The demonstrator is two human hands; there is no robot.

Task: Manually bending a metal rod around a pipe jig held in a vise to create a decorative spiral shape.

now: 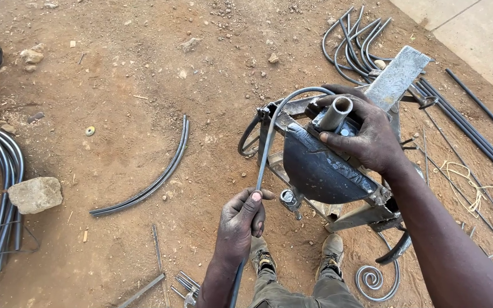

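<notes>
Gripping one thin steel rod, the left hand sits at lower centre; the rod runs upward, then arcs right over the bending jig. Closed around the jig's single upright pipe, the right hand lies centre-right. Two curved rods lie left on the dirt.

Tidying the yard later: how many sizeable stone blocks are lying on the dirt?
1: a pale stone block lies at left, beside the bundle of bent rods. Only small pebbles lie elsewhere; more may be outside the view.
</notes>
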